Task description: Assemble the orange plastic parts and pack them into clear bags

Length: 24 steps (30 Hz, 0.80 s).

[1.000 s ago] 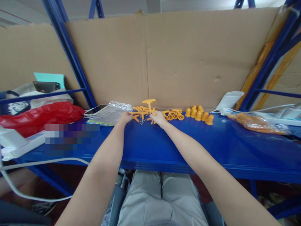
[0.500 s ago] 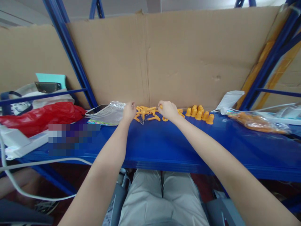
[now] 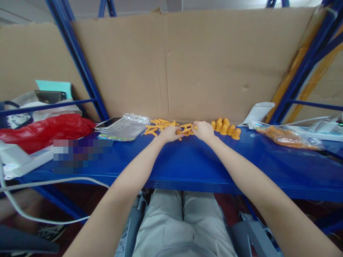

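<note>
My left hand is closed near the back of the blue tabletop, with a small round orange plastic piece at its fingertips. A short way to the right, my right hand pinches an orange plastic piece, mostly covered by its fingers. Between and behind the hands lie more orange plastic parts. A heap of branching orange pieces sits to the left of my left hand, partly hidden by it. Several orange cup-shaped pieces stand upside down just right of my right hand.
A cardboard sheet rises behind the blue table. Clear plastic bags lie left, beside a red bag and a power strip. At right are a bag of orange parts and white cables.
My left hand has moved right, from the left end of the orange heap to near my right hand. My right hand has shifted slightly right and down.
</note>
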{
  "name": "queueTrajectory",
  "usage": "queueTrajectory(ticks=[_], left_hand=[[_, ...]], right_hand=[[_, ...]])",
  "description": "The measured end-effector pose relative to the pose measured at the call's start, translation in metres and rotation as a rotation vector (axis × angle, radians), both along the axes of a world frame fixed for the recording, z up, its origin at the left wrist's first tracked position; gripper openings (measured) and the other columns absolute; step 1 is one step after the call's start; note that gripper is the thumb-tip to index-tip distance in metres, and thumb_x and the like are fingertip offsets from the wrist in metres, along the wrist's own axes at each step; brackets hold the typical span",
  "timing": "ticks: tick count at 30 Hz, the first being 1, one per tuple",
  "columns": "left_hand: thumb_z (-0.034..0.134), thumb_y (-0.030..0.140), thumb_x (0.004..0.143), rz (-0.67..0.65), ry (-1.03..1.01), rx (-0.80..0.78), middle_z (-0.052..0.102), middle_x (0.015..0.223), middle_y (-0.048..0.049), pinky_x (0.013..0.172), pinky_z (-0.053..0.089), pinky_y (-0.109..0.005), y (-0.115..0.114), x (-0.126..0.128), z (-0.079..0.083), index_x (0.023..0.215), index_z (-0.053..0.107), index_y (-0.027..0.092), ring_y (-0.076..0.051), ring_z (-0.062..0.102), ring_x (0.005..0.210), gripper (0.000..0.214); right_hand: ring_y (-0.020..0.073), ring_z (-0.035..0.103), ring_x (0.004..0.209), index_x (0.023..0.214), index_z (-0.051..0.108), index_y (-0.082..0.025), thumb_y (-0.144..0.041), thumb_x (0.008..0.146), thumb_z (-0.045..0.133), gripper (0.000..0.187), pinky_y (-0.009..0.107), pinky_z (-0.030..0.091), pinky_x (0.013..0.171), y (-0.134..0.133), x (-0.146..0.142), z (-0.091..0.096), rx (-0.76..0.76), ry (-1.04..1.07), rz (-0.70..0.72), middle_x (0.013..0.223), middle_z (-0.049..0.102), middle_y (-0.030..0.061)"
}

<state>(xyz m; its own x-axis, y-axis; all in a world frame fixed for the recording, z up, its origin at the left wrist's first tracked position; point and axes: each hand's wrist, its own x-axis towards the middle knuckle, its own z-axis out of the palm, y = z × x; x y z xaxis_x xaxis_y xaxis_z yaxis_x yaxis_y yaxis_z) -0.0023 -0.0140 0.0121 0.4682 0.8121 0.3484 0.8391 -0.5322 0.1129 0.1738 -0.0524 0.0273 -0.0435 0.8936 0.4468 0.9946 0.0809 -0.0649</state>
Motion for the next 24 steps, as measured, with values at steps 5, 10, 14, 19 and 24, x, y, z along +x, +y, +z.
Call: queueTrajectory(ticks=[5,10,14,19,24], left_hand=[[0.066,0.021,0.077,0.063,-0.051,0.017,0.074,0.095,-0.0076,0.080,0.050,-0.028,0.007,-0.005,0.001,0.102,0.070,0.016,-0.021,0.068,0.088,0.027],[0.067,0.017,0.074,0.093,-0.123,0.061,0.074,0.091,-0.0070,0.079,0.050,-0.029,0.016,-0.015,0.000,0.095,0.070,0.016,-0.021,0.067,0.088,0.021],[0.070,0.018,0.072,0.061,-0.162,0.079,0.074,0.088,-0.0065,0.078,0.051,-0.030,0.022,-0.020,-0.004,0.095,0.071,0.017,-0.021,0.068,0.085,0.024],[0.070,0.018,0.071,-0.010,-0.187,0.078,0.074,0.088,-0.0043,0.078,0.051,-0.028,0.023,-0.016,-0.005,0.096,0.071,0.018,-0.019,0.068,0.085,0.025],[0.069,0.017,0.071,-0.023,-0.187,0.066,0.074,0.088,-0.0049,0.076,0.051,-0.028,0.020,-0.013,-0.004,0.097,0.071,0.017,-0.019,0.068,0.082,0.026]], right_hand=[[0.0251,0.067,0.102,0.109,0.070,-0.022,-0.028,0.090,0.048,0.029,0.032,0.049,0.082,0.001,0.001,-0.003,-0.035,-0.030,0.143,0.107,0.073,0.0100],[0.0241,0.066,0.105,0.115,0.067,-0.023,-0.030,0.088,0.053,0.031,0.032,0.049,0.083,0.005,0.010,-0.004,-0.053,-0.066,0.175,0.112,0.071,0.0082],[0.0243,0.066,0.103,0.112,0.068,-0.024,-0.029,0.086,0.056,0.028,0.033,0.049,0.082,0.005,0.014,-0.004,-0.085,-0.111,0.183,0.110,0.072,0.0072],[0.0233,0.067,0.099,0.108,0.070,-0.023,-0.026,0.085,0.056,0.027,0.031,0.049,0.079,0.006,0.012,-0.007,-0.105,-0.099,0.215,0.105,0.073,0.0062],[0.0221,0.068,0.095,0.107,0.070,-0.023,-0.025,0.085,0.056,0.026,0.029,0.049,0.077,0.006,0.012,-0.007,-0.104,-0.089,0.255,0.102,0.074,0.0056]])
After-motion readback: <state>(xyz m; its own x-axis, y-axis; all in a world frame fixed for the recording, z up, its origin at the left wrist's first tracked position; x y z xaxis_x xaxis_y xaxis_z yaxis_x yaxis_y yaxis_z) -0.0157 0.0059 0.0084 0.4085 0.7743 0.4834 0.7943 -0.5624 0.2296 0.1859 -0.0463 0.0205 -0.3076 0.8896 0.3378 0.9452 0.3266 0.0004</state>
